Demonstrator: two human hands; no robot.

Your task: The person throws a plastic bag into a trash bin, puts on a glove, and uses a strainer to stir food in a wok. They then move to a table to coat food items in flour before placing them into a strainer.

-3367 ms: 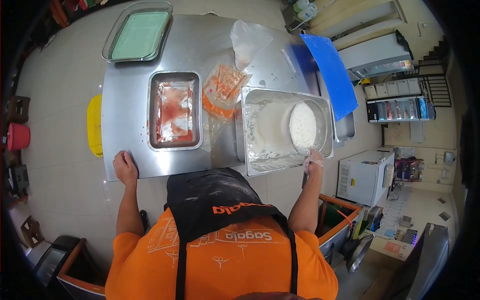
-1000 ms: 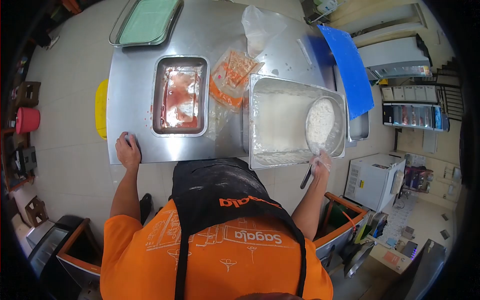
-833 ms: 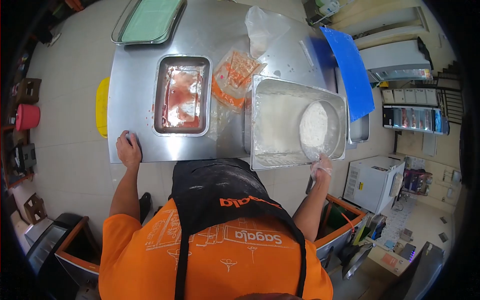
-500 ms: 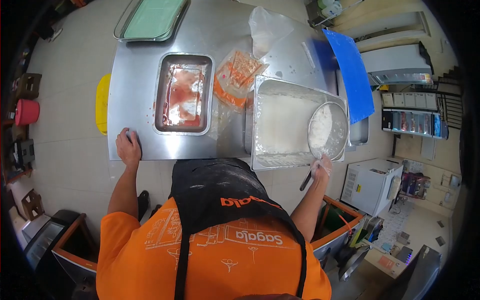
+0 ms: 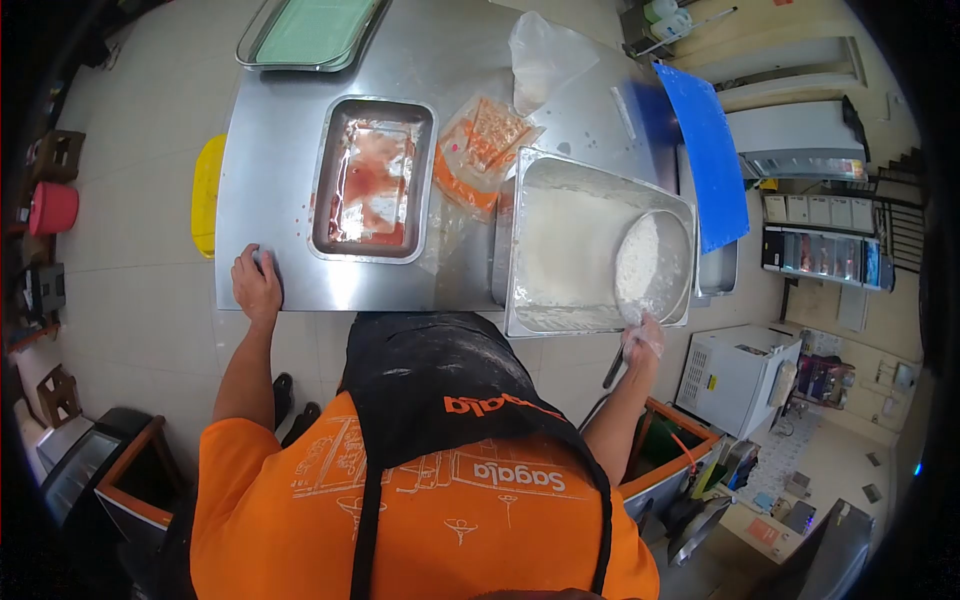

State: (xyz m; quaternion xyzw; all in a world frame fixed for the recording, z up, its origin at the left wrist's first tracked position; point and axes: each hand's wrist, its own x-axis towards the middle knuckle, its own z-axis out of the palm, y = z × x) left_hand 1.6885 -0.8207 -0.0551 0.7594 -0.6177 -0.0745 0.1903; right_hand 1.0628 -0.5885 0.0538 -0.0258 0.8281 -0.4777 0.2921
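Observation:
My right hand [image 5: 643,340], in a thin clear plastic glove, is closed around the dark handle of a round sieve [image 5: 677,262]. White flour [image 5: 637,265] is heaped on the left side of the mesh. The sieve is over the right end of a deep metal pan [image 5: 513,230], whose inside is coated with white flour. My left hand [image 5: 258,284] rests on the near left corner of the steel table [image 5: 270,180], fingers apart, holding nothing.
A shallower metal tray [image 5: 428,190] with red liquid residue stands left of centre. Beside it lie a plastic bag [image 5: 480,150] with orange-red contents and a clear bag [image 5: 540,65] of white powder. A green-covered tray [image 5: 310,35] and blue board [image 5: 703,155] are farther back.
The sieve has shifted a little over the pan, and the flour in it has moved. My left hand stays at the corner with its fingers a little more spread. The view has tilted slightly.

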